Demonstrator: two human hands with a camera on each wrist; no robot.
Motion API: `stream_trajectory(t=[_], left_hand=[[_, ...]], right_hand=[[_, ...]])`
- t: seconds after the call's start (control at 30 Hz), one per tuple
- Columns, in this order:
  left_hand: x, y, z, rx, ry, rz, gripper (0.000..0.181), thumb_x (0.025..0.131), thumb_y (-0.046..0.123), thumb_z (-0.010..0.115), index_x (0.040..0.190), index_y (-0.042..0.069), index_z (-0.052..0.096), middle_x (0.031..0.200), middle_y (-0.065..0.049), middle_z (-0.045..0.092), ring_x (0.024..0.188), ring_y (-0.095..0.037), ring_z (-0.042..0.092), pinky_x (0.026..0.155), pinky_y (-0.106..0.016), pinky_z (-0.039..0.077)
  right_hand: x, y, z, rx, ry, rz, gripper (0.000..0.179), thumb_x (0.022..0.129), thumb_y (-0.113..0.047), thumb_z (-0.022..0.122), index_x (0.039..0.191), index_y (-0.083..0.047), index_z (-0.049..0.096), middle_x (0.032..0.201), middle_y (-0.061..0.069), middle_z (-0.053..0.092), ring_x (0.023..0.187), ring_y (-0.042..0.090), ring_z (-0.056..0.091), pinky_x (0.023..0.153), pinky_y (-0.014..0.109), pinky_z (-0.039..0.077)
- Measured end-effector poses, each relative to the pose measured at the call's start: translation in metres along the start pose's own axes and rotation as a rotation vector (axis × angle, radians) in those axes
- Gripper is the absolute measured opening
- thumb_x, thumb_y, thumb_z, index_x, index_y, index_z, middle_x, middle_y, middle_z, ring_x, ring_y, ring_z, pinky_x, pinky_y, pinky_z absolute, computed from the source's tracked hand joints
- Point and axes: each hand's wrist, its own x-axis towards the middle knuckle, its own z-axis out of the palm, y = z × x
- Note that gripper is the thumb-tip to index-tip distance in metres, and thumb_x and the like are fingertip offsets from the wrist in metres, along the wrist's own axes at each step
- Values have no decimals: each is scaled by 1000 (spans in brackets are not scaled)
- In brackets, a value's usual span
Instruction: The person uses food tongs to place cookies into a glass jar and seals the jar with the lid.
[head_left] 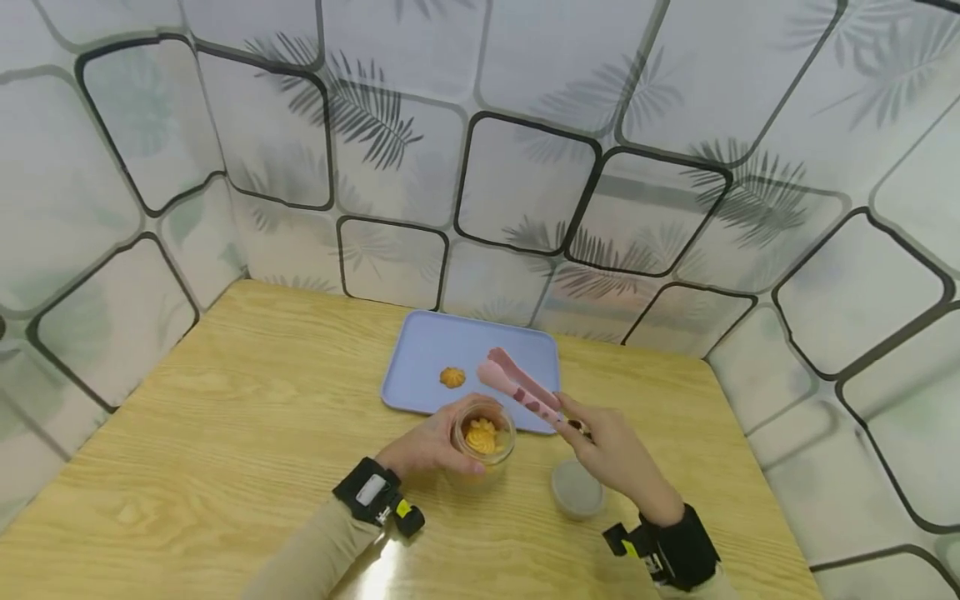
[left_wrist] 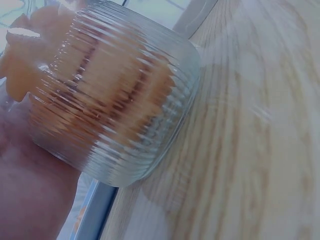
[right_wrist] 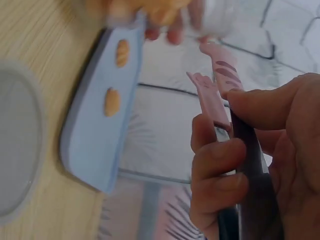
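Note:
My left hand [head_left: 431, 443] grips a ribbed clear glass jar [head_left: 508, 446], its fingers and thumb around the side and its mouth uncovered. Orange-yellow flower-shaped cookies [head_left: 481, 435] fill the inside; the left wrist view shows them through the glass [left_wrist: 187, 62]. Between right thumb and fingers, my right hand [head_left: 613, 452] holds pink tongs [head_left: 531, 403] with paw-shaped tips and brown marks. Those tips stand apart with nothing between them, in front of the tray in the head view. In the right wrist view, two cookies, one of them this cookie [right_wrist: 112, 102], lie on the tray.
The light blue tray [head_left: 420, 346] lies at the back of the wood-grain table [head_left: 247, 433], near the patterned fabric wall [head_left: 393, 262]. A round, greyish translucent lid [head_left: 577, 490] lies right of the jar, below my right hand. Fabric walls also stand at both sides.

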Motion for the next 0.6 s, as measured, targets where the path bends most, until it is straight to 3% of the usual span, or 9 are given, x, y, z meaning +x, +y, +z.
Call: stream_trajectory(t=[0.07,0.13,0.3,0.43,0.6], left_hand=[[-1,-1,0,-5,-5,-7,73,77,16,87,140,6,51,135,-18,60,128,-26,54,114,-27,38],[-1,-2,0,-13,-15,-5,71,78,15,86,140,5,51,136,-18,59,129,-27,53,115,-28,38],[0,-1,1,-17,-36,16,67,80,15,85,137,2,52,137,-21,57,130,-35,51,116,-29,37],[-1,1,0,-15,-33,2,67,81,18,86,137,5,52,136,-20,57,131,-33,51,115,-27,38],[-1,1,-3,-16,-33,1,67,81,17,86,137,6,52,136,-19,59,132,-36,50,115,-28,37]], right_hand=[[11,8,7,-42,-35,11,48,103,-21,61,145,2,54,96,7,75,55,0,41,53,22,35],[19,15,14,-79,-72,6,48,102,-21,62,144,2,55,97,7,75,61,0,49,55,22,38],[35,23,32,-96,-150,-37,45,102,-22,62,141,-1,59,87,4,73,62,1,50,55,21,38],[41,29,41,-72,-195,-73,41,101,-19,63,139,-3,61,74,-3,66,57,0,46,51,20,37],[41,32,48,-79,-209,-18,45,100,-16,64,143,-3,58,62,-9,54,50,1,41,47,19,34]])
